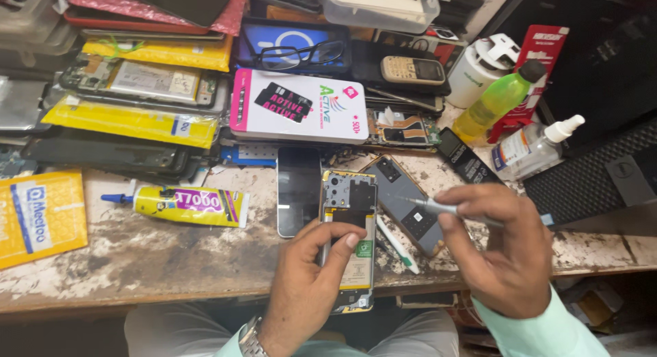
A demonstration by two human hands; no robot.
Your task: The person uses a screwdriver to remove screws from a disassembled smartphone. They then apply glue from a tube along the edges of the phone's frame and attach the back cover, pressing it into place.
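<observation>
An opened phone (pixel 350 237) lies on the bench (pixel 171 254), long axis pointing away from me. My left hand (pixel 308 282) curls around it, thumb pressing; my right hand (pixel 503 251) pinches a screwdriver (pixel 438 207).

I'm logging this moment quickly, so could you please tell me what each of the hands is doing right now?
Left hand: closed on the opened phone, gripping its edges.
Right hand: closed on a screwdriver, tip pointing toward the phone.
</observation>
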